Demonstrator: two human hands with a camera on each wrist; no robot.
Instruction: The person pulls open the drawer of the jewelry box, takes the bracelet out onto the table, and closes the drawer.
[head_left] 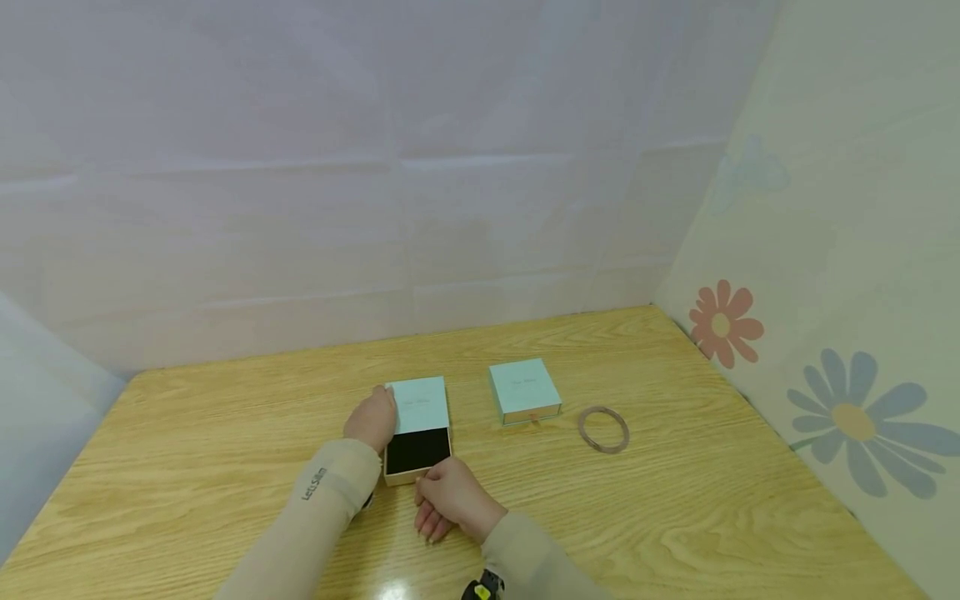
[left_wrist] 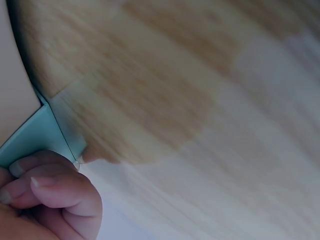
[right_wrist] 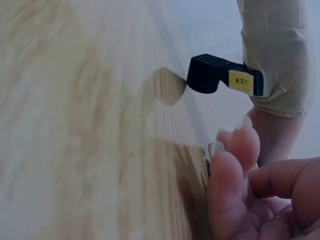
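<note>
A light-blue slide-out gift box lies on the table with its drawer pulled partway out toward me, showing a black lining. My left hand holds the box's left side near the back; in the left wrist view its curled fingers lie against the blue cover's corner. At the drawer's front right edge, my right hand pinches the front with thumb and forefinger, the other fingers loosely bent. The exact pinch point is hidden. In the right wrist view, bent fingers show beside the table.
A second light-blue box, closed, sits to the right. Beyond it lies a pinkish-brown ring flat on the wooden table. Cloth-like walls border the table's back and right sides.
</note>
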